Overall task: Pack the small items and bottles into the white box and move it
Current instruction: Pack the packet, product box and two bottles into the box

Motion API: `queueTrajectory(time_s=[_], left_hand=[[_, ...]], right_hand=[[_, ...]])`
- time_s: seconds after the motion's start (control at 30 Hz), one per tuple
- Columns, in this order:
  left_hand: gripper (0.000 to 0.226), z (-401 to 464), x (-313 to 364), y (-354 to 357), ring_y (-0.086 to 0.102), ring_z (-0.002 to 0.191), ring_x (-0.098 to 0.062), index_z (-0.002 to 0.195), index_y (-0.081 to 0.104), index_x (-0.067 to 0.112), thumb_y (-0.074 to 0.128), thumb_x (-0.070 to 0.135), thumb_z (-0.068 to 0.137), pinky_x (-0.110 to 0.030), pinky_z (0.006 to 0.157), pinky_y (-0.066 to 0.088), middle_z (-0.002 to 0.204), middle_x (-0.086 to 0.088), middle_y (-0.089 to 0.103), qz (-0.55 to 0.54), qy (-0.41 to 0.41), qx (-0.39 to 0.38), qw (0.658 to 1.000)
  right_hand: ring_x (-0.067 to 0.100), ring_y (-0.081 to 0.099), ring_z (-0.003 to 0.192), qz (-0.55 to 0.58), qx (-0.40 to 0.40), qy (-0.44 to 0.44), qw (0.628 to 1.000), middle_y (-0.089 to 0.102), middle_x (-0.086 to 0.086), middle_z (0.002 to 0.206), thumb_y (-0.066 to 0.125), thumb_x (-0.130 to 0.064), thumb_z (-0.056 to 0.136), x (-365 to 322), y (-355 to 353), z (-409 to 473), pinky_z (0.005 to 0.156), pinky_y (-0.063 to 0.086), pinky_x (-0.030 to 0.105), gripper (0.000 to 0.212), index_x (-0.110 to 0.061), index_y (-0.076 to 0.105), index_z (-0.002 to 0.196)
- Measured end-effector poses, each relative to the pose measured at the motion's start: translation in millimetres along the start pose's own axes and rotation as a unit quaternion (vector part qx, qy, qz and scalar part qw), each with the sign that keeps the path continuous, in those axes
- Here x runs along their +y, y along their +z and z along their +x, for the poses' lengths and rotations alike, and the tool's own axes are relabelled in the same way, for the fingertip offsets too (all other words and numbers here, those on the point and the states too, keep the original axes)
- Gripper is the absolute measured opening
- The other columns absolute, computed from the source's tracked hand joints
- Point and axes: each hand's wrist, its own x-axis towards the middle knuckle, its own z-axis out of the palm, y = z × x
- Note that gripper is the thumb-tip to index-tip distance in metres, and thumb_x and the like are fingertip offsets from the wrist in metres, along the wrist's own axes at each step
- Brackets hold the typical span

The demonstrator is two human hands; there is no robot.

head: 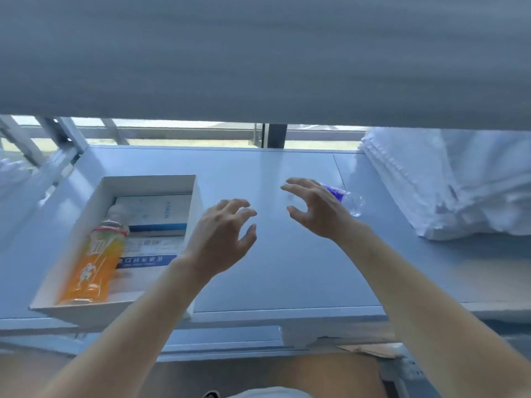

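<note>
Forearms reach in from the near edge, and both hands hang above the pale blue table [287, 268] with nothing in them. The left hand [222, 234] hovers just right of the white box [198, 196], fingers loosely curled and apart. The right hand [313, 209] is further out, fingers spread in a wide claw, close in front of a small clear bottle [349, 199] with a purple label that lies on its side on the table; I cannot tell whether the fingers touch it.

Packing looks well along but unfinished. The box sits on the left of the table with its near corner over the edge, open-topped, and already holds an orange drink bottle [89, 265] lying along its left wall and flat white-and-blue packets [155, 214] stacked beside it. That clear bottle appears to be what is left to go in, and then the box must be moved.

Beyond, at the far right, white cloth [448, 185] lies heaped, and a grey blind [258, 53] covers the window.
</note>
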Motion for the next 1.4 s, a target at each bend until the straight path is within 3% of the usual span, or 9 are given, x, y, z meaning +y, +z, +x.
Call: queueTrajectory(time_s=[0.2, 0.47, 0.67, 0.8, 0.93, 1.1, 1.23, 1.4], left_hand=[[0.035, 22, 36, 44, 0.056, 0.122, -0.024, 0.126, 0.067, 0.018, 0.061, 0.034, 0.095, -0.042, 0.096, 0.050, 0.133, 0.001, 0.061, -0.015, 0.014, -0.044, 0.999], [0.053, 32, 71, 90, 0.050, 0.129, -0.024, 0.135, 0.060, 0.019, 0.074, 0.042, 0.089, -0.043, 0.102, 0.046, 0.140, 0.001, 0.056, -0.021, -0.006, -0.102, 0.995], [0.055, 25, 82, 106, 0.051, 0.128, -0.023, 0.136, 0.060, 0.020, 0.076, 0.042, 0.088, -0.041, 0.100, 0.047, 0.140, 0.003, 0.056, -0.022, -0.031, -0.100, 0.994], [0.054, 17, 81, 107, 0.051, 0.127, -0.022, 0.136, 0.060, 0.021, 0.075, 0.043, 0.088, -0.042, 0.099, 0.049, 0.139, 0.005, 0.055, -0.018, -0.051, -0.096, 0.994], [0.053, 11, 80, 105, 0.051, 0.127, -0.022, 0.136, 0.060, 0.021, 0.074, 0.042, 0.090, -0.041, 0.098, 0.050, 0.139, 0.004, 0.056, -0.014, -0.067, -0.089, 0.994], [0.050, 3, 80, 104, 0.051, 0.126, -0.022, 0.135, 0.060, 0.020, 0.073, 0.040, 0.091, -0.040, 0.101, 0.047, 0.138, 0.004, 0.056, -0.010, -0.076, -0.081, 0.994], [0.050, 4, 85, 107, 0.051, 0.127, -0.021, 0.135, 0.061, 0.019, 0.072, 0.040, 0.091, -0.040, 0.101, 0.048, 0.138, 0.004, 0.057, -0.012, -0.076, -0.073, 0.994], [0.051, 11, 98, 113, 0.052, 0.126, -0.023, 0.135, 0.061, 0.018, 0.074, 0.038, 0.090, -0.041, 0.102, 0.048, 0.137, 0.002, 0.057, -0.009, -0.061, -0.075, 0.995]], right_hand=[[0.024, 0.048, 0.136, 0.007, -0.006, 0.090, 0.996, 0.054, 0.002, 0.147, 0.067, -0.016, 0.090, 67, -17, -44, 0.111, 0.037, 0.035, 0.047, -0.015, 0.062, 0.137], [0.029, 0.046, 0.139, 0.001, -0.015, 0.127, 0.992, 0.048, 0.000, 0.154, 0.071, -0.021, 0.088, 138, -13, -69, 0.110, 0.043, 0.046, 0.057, -0.019, 0.055, 0.143], [0.030, 0.033, 0.145, -0.032, -0.059, 0.166, 0.984, 0.028, 0.002, 0.162, 0.069, -0.034, 0.088, 175, 1, -61, 0.109, 0.036, 0.049, 0.079, -0.026, 0.032, 0.158], [0.030, 0.028, 0.149, -0.032, -0.073, 0.170, 0.982, 0.022, 0.005, 0.166, 0.071, -0.035, 0.089, 194, 10, -47, 0.113, 0.035, 0.050, 0.083, -0.024, 0.027, 0.159], [0.035, 0.037, 0.141, -0.010, -0.056, 0.157, 0.986, 0.034, 0.008, 0.160, 0.073, -0.026, 0.090, 205, 21, -34, 0.114, 0.039, 0.049, 0.078, -0.016, 0.034, 0.157], [0.034, 0.052, 0.119, 0.007, 0.015, 0.144, 0.989, 0.057, 0.002, 0.138, 0.075, -0.017, 0.083, 214, 26, -30, 0.094, 0.046, 0.035, 0.063, -0.019, 0.053, 0.142], [0.029, 0.054, 0.115, 0.016, 0.007, 0.132, 0.991, 0.060, -0.003, 0.136, 0.076, -0.019, 0.076, 212, 24, -36, 0.087, 0.038, 0.026, 0.065, -0.023, 0.056, 0.138], [0.020, 0.052, 0.115, 0.041, -0.013, 0.094, 0.995, 0.059, -0.013, 0.134, 0.074, -0.019, 0.072, 199, 23, -67, 0.086, 0.040, 0.026, 0.066, -0.032, 0.056, 0.135]])
